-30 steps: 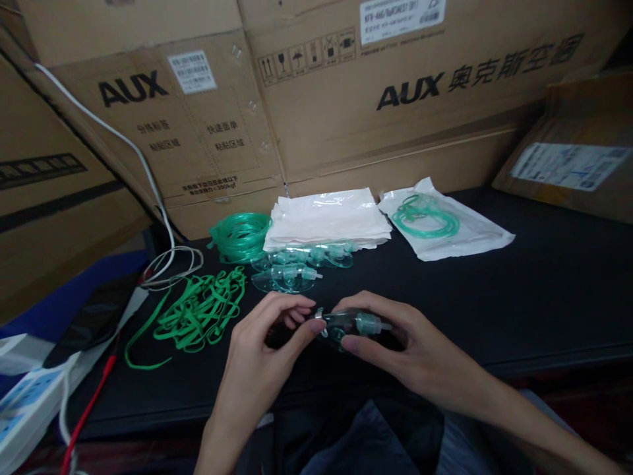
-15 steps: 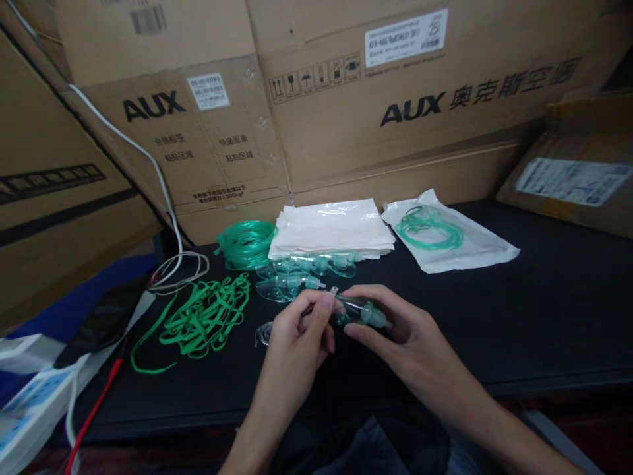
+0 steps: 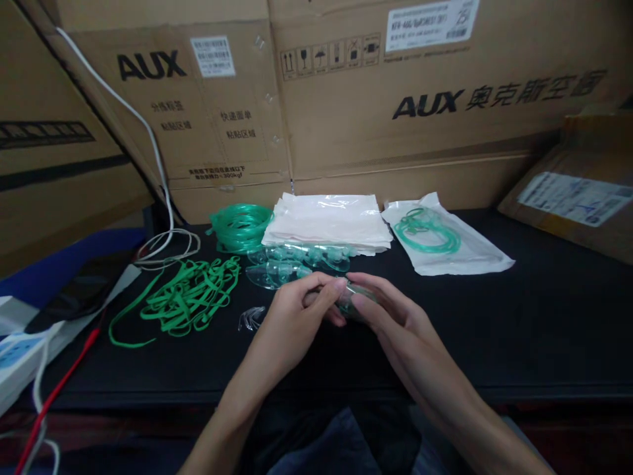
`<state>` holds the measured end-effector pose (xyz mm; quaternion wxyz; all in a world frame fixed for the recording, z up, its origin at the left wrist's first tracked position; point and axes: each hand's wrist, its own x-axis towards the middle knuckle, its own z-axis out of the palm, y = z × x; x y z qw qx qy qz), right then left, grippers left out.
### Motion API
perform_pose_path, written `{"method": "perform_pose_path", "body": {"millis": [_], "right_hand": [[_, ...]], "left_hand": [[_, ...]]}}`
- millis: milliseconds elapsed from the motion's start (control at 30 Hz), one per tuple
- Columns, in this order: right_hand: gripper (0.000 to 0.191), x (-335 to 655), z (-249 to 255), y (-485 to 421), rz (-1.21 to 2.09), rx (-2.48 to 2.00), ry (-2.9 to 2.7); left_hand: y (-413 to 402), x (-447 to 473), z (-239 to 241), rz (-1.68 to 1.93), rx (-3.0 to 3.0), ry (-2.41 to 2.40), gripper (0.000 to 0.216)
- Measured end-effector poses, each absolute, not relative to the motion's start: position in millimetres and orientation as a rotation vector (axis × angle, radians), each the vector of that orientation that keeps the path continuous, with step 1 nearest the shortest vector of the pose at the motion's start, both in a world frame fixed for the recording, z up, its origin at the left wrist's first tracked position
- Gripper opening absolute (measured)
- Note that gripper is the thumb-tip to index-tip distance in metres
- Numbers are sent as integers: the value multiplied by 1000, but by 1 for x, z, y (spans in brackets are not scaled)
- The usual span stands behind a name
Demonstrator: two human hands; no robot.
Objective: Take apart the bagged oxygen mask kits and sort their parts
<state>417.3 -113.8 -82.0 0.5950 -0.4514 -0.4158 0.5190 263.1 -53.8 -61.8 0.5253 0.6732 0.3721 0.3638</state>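
Note:
A clear green oxygen mask (image 3: 352, 302) is held between my two hands over the near middle of the table; my fingers cover much of it. My left hand (image 3: 307, 313) pinches its left edge, thumb on top. From the right, my right hand (image 3: 398, 323) wraps round the mask with the thumb across it. I cannot make out any metal strip at the fingertips. More clear green masks (image 3: 279, 272) lie just beyond my left hand. Beside that hand is a small bunch of thin metal strips (image 3: 252, 318).
Green elastic straps (image 3: 192, 297) lie tangled at left, with coiled green tubing (image 3: 241, 227) behind. White pouches (image 3: 329, 221) are stacked at the back; another pouch (image 3: 475, 254) bears a tubing coil. Cardboard boxes (image 3: 341, 145) wall the back. Cables and a power strip (image 3: 20, 363) are at left.
My right hand has closed further round the mask and covers its connector. The small metal strip seen at my left fingertips no longer shows. The view has shifted slightly.

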Motion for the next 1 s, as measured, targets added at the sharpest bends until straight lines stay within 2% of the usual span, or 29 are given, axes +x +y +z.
{"method": "perform_pose_path", "body": {"millis": [233, 533, 767, 1000], "right_hand": [[44, 419, -80, -112, 1241, -1107, -972], [57, 412, -81, -110, 1317, -1017, -874], [30, 418, -73, -114, 1432, -834, -868], [26, 418, -75, -113, 1546, -743, -832]], "left_hand": [[-50, 245, -58, 694, 1662, 853, 32], [-52, 241, -55, 736, 1713, 843, 33], [-49, 235, -55, 727, 1724, 855, 43], [-52, 233, -51, 716, 1646, 776, 34]]}}
